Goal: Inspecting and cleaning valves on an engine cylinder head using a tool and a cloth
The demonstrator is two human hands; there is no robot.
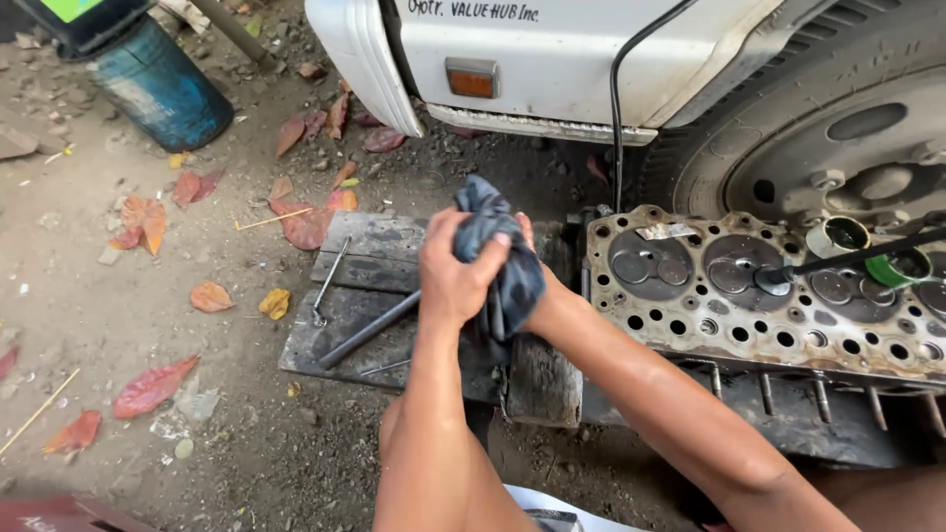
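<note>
Clutching one crumpled dark grey rag (498,258) (grimy, bunched), left hand (455,279) and right hand (532,286), grips closed.

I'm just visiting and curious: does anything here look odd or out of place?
Yes. An engine head lies valve side up on the ground beside a truck wheel, grimy, among dead leaves. Both hands rub a dark rag.

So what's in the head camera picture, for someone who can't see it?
Two hands, left and right, wring a dark rag over greasy boards. A cylinder head lies beside them, near a truck wheel.
</note>
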